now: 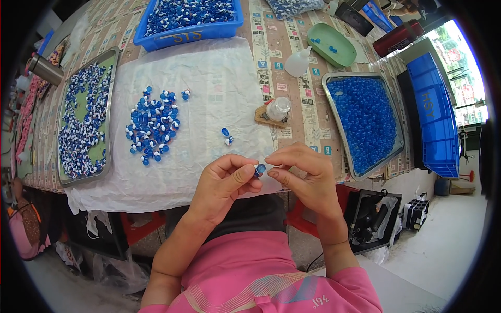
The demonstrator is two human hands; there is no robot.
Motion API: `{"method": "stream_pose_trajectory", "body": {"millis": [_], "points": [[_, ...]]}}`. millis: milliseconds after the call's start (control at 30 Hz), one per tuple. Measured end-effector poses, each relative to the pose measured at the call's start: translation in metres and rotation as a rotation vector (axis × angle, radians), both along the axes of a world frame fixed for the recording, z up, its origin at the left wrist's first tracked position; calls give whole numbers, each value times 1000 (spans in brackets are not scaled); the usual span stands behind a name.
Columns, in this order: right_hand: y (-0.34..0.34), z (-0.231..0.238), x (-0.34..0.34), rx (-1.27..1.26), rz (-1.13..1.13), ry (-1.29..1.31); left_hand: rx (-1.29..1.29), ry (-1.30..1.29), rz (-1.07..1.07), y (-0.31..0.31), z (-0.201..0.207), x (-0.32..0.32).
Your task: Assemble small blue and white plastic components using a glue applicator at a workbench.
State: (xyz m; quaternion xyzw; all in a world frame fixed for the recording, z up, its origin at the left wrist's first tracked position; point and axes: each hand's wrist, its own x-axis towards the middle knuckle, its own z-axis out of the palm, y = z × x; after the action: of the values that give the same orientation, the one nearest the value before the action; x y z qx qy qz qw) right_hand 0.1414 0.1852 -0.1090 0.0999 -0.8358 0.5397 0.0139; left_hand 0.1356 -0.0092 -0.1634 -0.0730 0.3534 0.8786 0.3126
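My left hand [225,182] and my right hand [305,177] meet over the near edge of the table. Between their fingertips sits one small blue bead [260,169], pinched by the left thumb and forefinger; the right fingertips touch it from the other side. A pile of blue-and-white beads [153,125] lies on the white plastic sheet [209,73] ahead of my left hand. Two loose beads [227,136] rest just beyond my fingers.
A metal tray of blue-and-white beads [83,120] stands left, a metal tray of plain blue beads [365,120] right. A blue crate [188,21] of beads is at the back. A squeeze bottle [298,61], a green dish [331,44] and a small clear jar [277,108] sit between.
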Motion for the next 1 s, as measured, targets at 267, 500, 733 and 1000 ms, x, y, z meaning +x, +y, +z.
{"method": "stream_pose_trajectory", "body": {"millis": [267,500,733,1000], "points": [[-5,-7,-3,48,51,112,-6,-4,-12,-1,-2,-1],[2,-8,4,34,26,118,-7,23,-26,5,-3,0],[28,-4,12,-14,107,136,-284,146,2,-4,8,2],[148,3,4,623,-483,361,-1122,766,347,-72,-12,-31]]}}
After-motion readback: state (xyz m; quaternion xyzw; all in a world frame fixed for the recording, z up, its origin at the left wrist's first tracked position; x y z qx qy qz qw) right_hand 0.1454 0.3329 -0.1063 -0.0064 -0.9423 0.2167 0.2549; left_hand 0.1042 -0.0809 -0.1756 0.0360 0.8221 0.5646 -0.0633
